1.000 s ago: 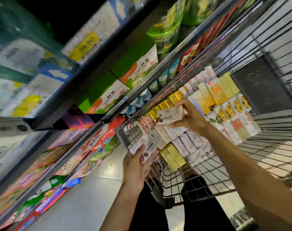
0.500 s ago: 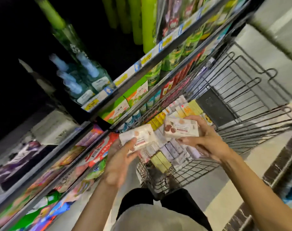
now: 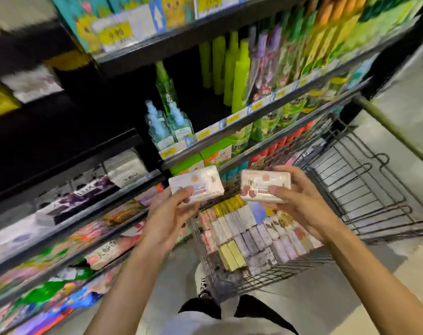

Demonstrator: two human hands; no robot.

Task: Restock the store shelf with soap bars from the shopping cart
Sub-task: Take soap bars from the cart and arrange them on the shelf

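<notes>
Both soap bars raised; left hand (image 3: 168, 218) grips one (image 3: 196, 183); right hand (image 3: 299, 204) other (image 3: 264, 184)

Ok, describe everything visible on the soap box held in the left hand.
The soap box is a pale, whitish-pink rectangular carton, glossy as if film-wrapped, with a peach emblem near its top edge and a red-and-blue printed band lower down; the lettering is too blurred to read. It looks closed and undented. The left hand holds it up, broad face toward the camera, slightly tilted, thumb on the front. It sits above the shopping cart, beside the shelf.
</notes>
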